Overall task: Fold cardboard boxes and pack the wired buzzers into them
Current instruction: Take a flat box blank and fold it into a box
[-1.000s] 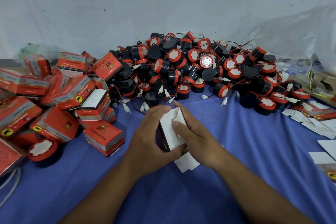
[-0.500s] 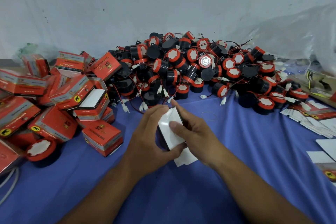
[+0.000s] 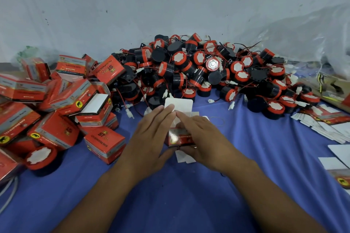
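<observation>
A small red cardboard box [image 3: 180,136] sits between my hands at the centre of the blue cloth, its white top flap [image 3: 179,104] standing open toward the far side. My left hand [image 3: 151,138] lies over the box's left side, fingers stretched onto the flap, thumb against the near edge. My right hand [image 3: 201,136] covers the right side the same way, so both hands pinch the box. Another white flap [image 3: 184,158] sticks out below the thumbs. The box's inside is hidden. A big heap of black-and-red wired buzzers [image 3: 198,70] lies just beyond.
Several folded red boxes [image 3: 62,100] are piled at the left, one [image 3: 105,143] close to my left wrist. A loose buzzer [image 3: 40,159] lies at the lower left. Flat unfolded box blanks [image 3: 333,128] lie at the right. A rubber band [image 3: 217,121] lies by the right hand.
The box has turned from showing its white side to lying with a red face toward me. Both hands moved on top of it, and the top flap now points away.
</observation>
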